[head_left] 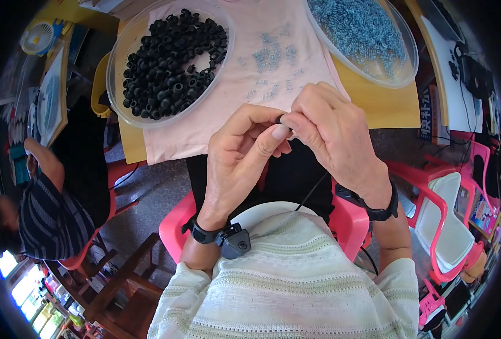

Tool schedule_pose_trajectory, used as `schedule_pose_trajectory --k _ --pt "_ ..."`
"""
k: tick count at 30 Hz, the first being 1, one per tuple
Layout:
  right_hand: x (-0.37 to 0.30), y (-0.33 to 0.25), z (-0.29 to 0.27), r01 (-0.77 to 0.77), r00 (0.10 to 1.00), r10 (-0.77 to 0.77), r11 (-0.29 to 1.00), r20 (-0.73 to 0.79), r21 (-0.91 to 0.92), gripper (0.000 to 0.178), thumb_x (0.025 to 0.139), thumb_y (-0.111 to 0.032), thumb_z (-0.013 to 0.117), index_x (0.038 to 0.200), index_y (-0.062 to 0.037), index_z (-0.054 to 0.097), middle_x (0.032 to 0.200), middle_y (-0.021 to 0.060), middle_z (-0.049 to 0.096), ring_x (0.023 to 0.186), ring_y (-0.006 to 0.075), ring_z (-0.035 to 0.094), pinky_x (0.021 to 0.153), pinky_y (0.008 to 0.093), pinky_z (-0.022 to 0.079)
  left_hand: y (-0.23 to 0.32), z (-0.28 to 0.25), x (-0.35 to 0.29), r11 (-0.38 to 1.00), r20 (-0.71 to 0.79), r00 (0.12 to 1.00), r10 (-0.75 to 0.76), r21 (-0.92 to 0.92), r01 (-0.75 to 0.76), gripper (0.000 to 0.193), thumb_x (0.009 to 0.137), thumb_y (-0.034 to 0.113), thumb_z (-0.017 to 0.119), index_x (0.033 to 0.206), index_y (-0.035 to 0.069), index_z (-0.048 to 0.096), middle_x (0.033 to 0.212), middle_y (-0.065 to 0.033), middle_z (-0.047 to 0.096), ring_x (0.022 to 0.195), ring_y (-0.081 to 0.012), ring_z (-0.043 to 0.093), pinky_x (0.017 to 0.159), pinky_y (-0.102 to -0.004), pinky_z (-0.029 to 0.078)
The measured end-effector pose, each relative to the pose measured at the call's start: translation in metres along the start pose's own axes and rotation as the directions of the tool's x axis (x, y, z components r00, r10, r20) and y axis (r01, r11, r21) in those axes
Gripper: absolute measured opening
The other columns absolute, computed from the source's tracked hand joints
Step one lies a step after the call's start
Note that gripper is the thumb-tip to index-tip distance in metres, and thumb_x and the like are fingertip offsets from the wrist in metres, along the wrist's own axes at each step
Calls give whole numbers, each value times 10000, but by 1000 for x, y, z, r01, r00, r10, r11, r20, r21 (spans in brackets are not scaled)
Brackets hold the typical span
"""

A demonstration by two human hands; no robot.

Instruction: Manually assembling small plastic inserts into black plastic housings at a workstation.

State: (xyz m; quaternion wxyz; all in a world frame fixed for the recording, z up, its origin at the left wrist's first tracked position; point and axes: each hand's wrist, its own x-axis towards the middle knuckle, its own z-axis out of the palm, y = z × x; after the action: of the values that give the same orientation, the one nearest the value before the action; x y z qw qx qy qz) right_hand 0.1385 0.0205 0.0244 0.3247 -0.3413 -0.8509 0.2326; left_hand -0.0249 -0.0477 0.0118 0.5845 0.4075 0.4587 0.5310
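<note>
My left hand [236, 155] and my right hand [338, 138] meet just off the near edge of the cloth-covered table. Between their fingertips is a small black plastic part [280, 119], mostly covered by the fingers. The left thumb and forefinger grip it. Against it, my right thumb and forefinger are pinched together; whatever else they hold is hidden. Beyond my left hand, a clear round tub [113, 93] holds many small hollow black parts [168, 68]. Small shiny bluish pieces [270, 53] lie scattered on the pale pink cloth [245, 85] beyond my hands.
A second clear tub [400, 82], full of similar bluish pieces [360, 34], stands at the far right. A seated person in a striped top [53, 214] works at the left. Pink chairs [431, 203] and a wooden chair [126, 305] stand around. A yellow basket [99, 85] is by the left tub.
</note>
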Motion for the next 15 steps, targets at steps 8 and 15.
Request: schedule_pose_trajectory --k 8,15 --pt "-7 5 1 146 989 -146 989 17 -36 202 806 -120 688 761 -55 501 731 84 506 703 281 540 572 371 454 -7 -1 -3 874 149 952 -269 -378 306 236 1010 194 571 1099 -15 635 905 -55 656 742 -100 607 668 -222 486" --pt "-15 13 8 7 1000 -9 991 12 136 229 910 -169 634 784 -27 506 709 88 509 689 255 537 587 350 447 -19 -1 0 848 139 954 -267 -436 301 216 999 181 591 1087 -12 632 920 -85 673 766 -138 645 693 -246 522"
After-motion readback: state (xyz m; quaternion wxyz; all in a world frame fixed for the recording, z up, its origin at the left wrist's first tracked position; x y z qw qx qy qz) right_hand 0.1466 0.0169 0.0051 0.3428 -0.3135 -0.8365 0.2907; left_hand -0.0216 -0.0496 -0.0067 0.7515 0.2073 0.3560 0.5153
